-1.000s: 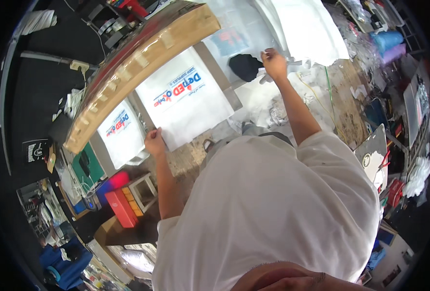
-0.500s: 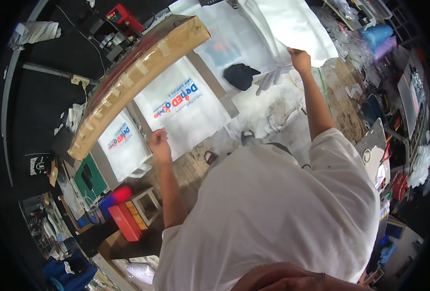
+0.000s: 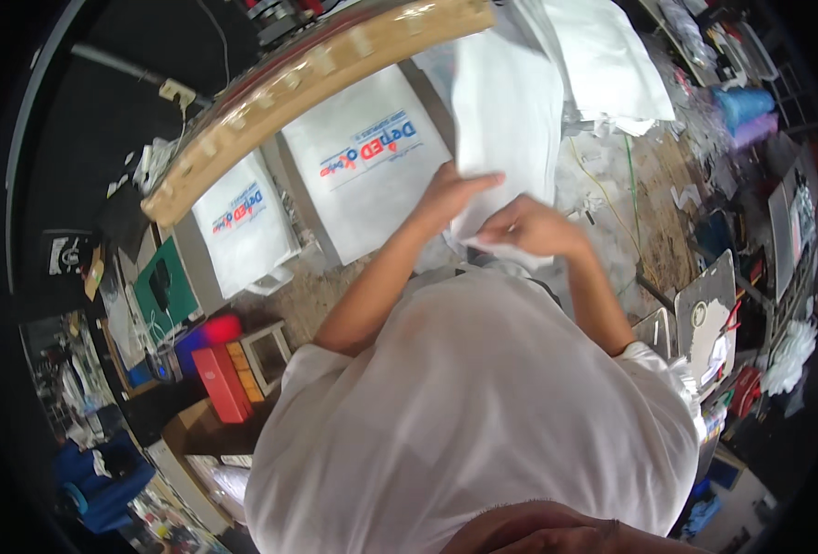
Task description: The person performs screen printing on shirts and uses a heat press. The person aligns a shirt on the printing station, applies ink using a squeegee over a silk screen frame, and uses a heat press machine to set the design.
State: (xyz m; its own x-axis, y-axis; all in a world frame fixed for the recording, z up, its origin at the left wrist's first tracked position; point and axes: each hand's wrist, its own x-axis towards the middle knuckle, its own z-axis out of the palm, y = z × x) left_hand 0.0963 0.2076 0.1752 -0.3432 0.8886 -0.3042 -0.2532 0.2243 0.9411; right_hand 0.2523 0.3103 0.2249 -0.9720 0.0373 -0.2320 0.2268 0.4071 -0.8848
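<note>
A plain white fabric bag hangs lengthwise in front of me. Its near end is pinched in my right hand, which is slightly blurred. My left hand lies at the bag's left edge with a finger stretched across it. To the left is a flat white bag printed in blue and red. Farther left, a stack of similar printed bags has handle loops at its near end. More blank white bags lie at the far right.
A long taped brown edge spans above the printed bags. On the left are a green mat and a red box. Scraps and thin cords litter the wooden floor at right. Shelves of clutter line the right side.
My right hand has brought a white bag from the far-right pile toward me. My left hand has moved right, from beside the printed bag to the blank one. The black cloth is hidden now.
</note>
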